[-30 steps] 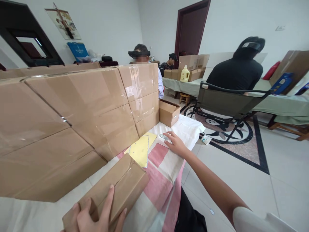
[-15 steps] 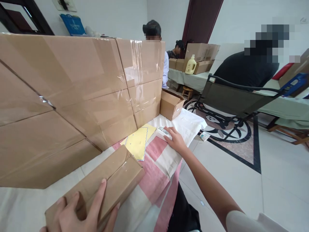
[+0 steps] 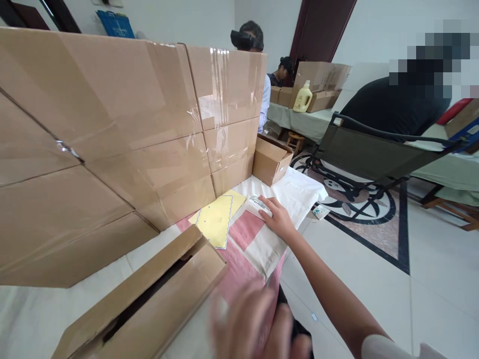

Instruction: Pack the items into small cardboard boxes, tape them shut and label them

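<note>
A long brown cardboard box lies at the lower left of the cloth, its top parted by a dark slit. To its right, my left hand is smeared by motion and apart from the box; how its fingers lie is unclear. My right hand grips the near right side of a small white packet-like object with a greenish mark, its kind unclear. Between the two is a flat yellow sheet with a blue scalloped edge line.
A wall of taped cardboard boxes rises on the left. An open carton stands at its far end. The table's cloth ends at the right. Beyond are a folding chair, a person in black and another person.
My left hand has left the long box and swung right. The box's top, closed before, now gapes along a slit. My right hand stays at the white object; the view has shifted slightly.
</note>
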Demonstrator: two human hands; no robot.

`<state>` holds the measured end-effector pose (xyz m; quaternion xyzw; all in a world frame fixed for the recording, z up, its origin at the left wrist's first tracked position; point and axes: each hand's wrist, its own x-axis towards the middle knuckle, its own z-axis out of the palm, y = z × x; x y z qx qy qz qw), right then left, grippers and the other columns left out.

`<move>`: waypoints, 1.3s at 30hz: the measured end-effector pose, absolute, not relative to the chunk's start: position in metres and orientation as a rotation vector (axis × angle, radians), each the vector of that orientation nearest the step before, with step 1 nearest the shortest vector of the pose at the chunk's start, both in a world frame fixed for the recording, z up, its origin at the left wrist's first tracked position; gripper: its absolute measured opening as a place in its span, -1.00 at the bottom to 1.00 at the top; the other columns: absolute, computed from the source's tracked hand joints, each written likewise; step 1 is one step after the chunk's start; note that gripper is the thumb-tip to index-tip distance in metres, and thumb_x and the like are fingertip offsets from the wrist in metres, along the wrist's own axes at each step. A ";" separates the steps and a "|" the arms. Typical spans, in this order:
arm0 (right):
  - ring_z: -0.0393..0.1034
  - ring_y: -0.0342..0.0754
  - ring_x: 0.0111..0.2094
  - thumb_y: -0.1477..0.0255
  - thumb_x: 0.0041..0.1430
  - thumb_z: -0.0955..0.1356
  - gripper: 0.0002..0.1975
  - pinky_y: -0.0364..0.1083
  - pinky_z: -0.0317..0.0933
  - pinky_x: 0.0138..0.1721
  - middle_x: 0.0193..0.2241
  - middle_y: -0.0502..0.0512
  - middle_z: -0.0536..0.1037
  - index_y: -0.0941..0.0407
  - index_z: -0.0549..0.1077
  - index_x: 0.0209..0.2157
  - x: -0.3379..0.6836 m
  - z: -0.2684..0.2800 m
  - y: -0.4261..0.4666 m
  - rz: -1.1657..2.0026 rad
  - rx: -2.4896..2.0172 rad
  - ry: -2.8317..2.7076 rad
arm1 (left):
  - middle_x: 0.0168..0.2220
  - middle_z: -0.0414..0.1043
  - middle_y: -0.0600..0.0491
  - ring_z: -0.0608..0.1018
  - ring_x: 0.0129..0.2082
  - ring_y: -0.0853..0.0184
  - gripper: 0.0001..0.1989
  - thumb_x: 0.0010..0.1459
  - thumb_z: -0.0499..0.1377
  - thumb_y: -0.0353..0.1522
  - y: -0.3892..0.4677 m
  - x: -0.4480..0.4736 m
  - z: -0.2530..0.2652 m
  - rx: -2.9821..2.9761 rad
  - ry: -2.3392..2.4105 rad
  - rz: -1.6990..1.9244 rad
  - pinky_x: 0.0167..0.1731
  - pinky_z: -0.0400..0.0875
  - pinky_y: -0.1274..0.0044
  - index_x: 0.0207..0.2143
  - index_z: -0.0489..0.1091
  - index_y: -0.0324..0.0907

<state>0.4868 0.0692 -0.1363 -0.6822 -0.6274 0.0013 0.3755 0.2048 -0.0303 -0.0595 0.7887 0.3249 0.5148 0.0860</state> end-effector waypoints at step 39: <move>0.32 0.17 0.08 0.45 0.31 0.31 -0.88 0.20 0.33 0.01 0.12 0.24 0.30 0.05 0.51 -0.25 0.485 -0.137 0.066 -0.208 -1.655 -1.423 | -0.09 0.58 0.08 0.51 0.02 0.22 -0.72 0.38 -0.05 -0.27 0.166 0.386 -0.117 1.827 1.238 0.779 0.18 0.13 0.31 -0.19 0.47 0.02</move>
